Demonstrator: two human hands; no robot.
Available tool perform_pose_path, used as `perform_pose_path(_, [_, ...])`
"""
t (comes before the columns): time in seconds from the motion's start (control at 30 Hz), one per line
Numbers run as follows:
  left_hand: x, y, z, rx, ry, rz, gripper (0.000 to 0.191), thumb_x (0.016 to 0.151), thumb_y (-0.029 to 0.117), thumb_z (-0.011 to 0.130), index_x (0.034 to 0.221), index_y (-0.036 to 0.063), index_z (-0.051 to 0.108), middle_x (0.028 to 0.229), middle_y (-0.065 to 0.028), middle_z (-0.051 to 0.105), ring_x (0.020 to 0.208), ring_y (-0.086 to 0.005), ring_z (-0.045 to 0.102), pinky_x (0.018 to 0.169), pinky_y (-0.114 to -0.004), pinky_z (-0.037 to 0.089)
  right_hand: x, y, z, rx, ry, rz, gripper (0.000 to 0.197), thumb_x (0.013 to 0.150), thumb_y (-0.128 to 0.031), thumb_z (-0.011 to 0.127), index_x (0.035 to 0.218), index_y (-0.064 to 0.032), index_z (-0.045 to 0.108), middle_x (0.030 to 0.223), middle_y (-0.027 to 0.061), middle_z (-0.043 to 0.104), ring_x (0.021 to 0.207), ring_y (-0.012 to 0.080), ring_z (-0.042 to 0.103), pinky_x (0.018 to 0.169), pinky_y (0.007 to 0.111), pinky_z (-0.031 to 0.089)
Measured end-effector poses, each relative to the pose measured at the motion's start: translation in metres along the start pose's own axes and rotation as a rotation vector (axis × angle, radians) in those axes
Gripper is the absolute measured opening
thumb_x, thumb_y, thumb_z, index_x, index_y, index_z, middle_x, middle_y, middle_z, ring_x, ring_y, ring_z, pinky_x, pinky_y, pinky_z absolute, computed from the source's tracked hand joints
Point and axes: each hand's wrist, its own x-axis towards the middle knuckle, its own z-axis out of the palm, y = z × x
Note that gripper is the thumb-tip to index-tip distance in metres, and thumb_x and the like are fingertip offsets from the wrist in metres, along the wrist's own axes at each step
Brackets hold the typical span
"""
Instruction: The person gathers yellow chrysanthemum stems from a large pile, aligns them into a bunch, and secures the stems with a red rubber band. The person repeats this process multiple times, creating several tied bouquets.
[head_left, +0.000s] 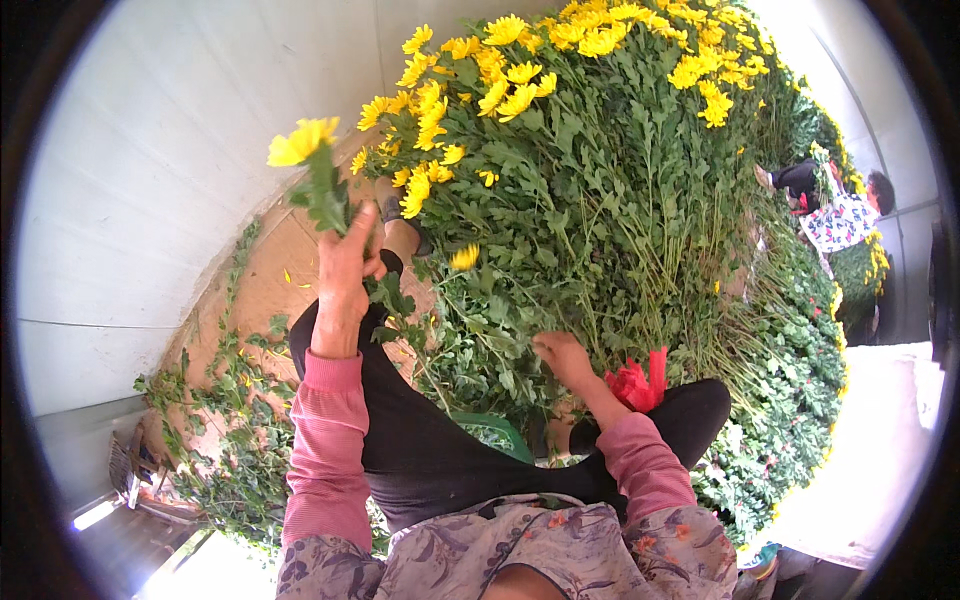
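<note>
My left hand (341, 266), raised at the left, is shut on a chrysanthemum stem with leaves (324, 191) and a yellow bloom (304, 142) at its top. My right hand (566, 360) is low over the cut greenery, fingers curled at the leaves; whether a stem is between them I cannot tell. Between the hands is a motion-blurred yellow flower (465, 257). A thick pile of leafy chrysanthemum stems (600, 210) lies before me, with yellow blooms (517, 94) along its far edge. Red strips (637, 384) rest by my right knee.
A green plastic item (495, 433) is under my legs. Stripped leaves (247, 435) litter the brick-coloured floor (255, 300) beside a pale wall (202, 127). More stems (780, 375) are piled at the right. Another person (840, 217) sits farther off, holding flowers.
</note>
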Motion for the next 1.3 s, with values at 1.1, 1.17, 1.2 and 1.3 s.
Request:
perform_pose_path(1.1, [0.039, -0.054, 0.034, -0.717, -0.238, -0.16, 0.03, 0.098, 0.034, 0.045, 0.115, 0.0126, 0.059, 0.118, -0.0102, 0.063, 0.104, -0.0257, 0.061, 0.093, -0.043, 0.049, 0.132, -0.099, -0.061, 0.486, 0.152, -0.013, 0.016, 0.098, -0.018, 0.052, 0.095, -0.0026, 0.054, 0.063, 0.0062, 0.043, 0.055, 0.0139, 0.036, 0.052, 0.028, 0.035])
perform_pose_path(1.17, [0.054, -0.08, 0.017, -0.589, -0.208, -0.126, 0.03, 0.097, 0.033, 0.046, 0.117, 0.0132, 0.057, 0.118, -0.0085, 0.064, 0.105, -0.0244, 0.061, 0.093, -0.043, 0.049, 0.124, -0.104, -0.043, 0.653, 0.179, 0.0, 0.018, 0.099, -0.02, 0.052, 0.091, -0.003, 0.052, 0.064, 0.0014, 0.042, 0.057, 0.0112, 0.033, 0.052, 0.027, 0.034])
perform_pose_path(1.2, [0.057, -0.091, 0.017, -0.595, -0.154, -0.158, 0.03, 0.097, 0.033, 0.047, 0.118, 0.0132, 0.057, 0.117, -0.0079, 0.064, 0.105, -0.0239, 0.061, 0.093, -0.043, 0.048, 0.121, -0.095, -0.031, 0.747, 0.131, 0.137, 0.025, 0.099, -0.025, 0.053, 0.107, -0.0011, 0.058, 0.066, -0.0042, 0.042, 0.059, 0.0095, 0.034, 0.052, 0.026, 0.036])
perform_pose_path(1.3, [0.017, -0.05, 0.049, -0.522, -0.14, -0.134, 0.036, 0.096, 0.035, 0.051, 0.123, 0.0115, 0.052, 0.12, -0.0056, 0.06, 0.11, -0.0211, 0.056, 0.094, -0.041, 0.046, 0.121, -0.11, -0.024, 1.025, 0.082, 0.565, 0.027, 0.099, -0.025, 0.053, 0.109, -0.0012, 0.058, 0.074, -0.0059, 0.05, 0.064, 0.0029, 0.042, 0.049, 0.021, 0.039])
